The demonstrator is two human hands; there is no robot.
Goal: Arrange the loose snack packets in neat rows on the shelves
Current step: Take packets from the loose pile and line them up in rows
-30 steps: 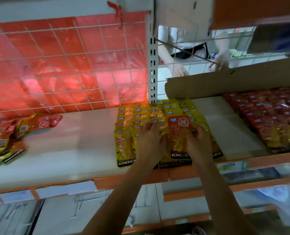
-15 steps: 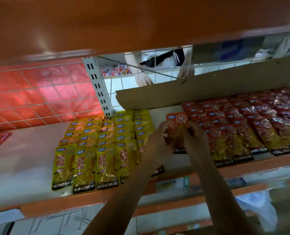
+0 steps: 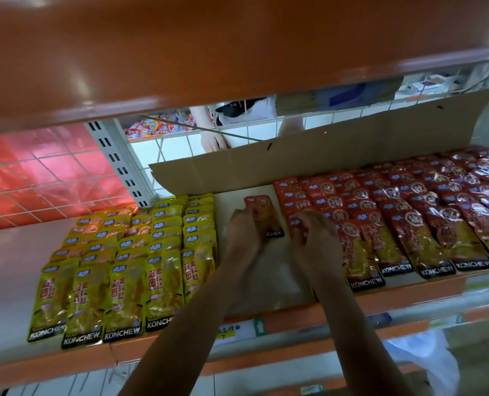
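Left hand [image 3: 243, 234] pinching red packet [image 3: 264, 208], right hand [image 3: 314, 241] touching red rows [image 3: 414, 212]

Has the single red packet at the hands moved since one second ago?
Yes. It went right: the red packet was over the yellow rows, and now it is in the bare gap between them and the red rows.

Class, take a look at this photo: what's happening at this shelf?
A person is stocking a shop shelf. Their left hand holds a loose red packet in the bare gap between the yellow packets, laid in rows on the left, and the red rows on the right. Their right hand rests on the nearest red row; whether it grips a packet there is unclear. The loose packet has not yet joined a row.
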